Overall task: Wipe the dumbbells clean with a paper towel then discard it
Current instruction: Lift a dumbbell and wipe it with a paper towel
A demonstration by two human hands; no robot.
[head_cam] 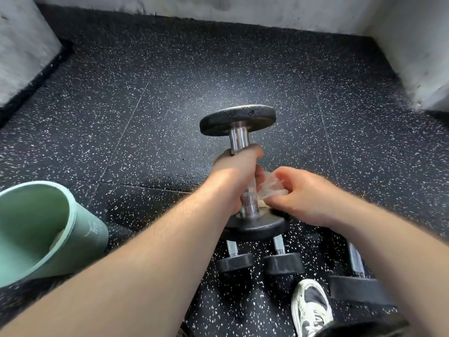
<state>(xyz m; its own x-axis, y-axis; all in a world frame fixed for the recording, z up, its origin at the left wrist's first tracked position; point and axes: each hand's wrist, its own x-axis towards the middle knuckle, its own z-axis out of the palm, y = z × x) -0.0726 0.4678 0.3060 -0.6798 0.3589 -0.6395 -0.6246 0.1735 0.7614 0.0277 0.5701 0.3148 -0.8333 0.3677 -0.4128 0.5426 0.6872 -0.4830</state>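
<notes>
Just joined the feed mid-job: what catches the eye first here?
Centre frame, the left hand grips the chrome handle of a black dumbbell, while the right hand holds a crumpled paper towel against the handle's lower end. A pale green bin sits at the left edge, and more dumbbells lie below, beside a white shoe.

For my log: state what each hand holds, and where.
The left hand grips the dumbbell by its metal handle; right hand pinches the paper towel beside it.
</notes>
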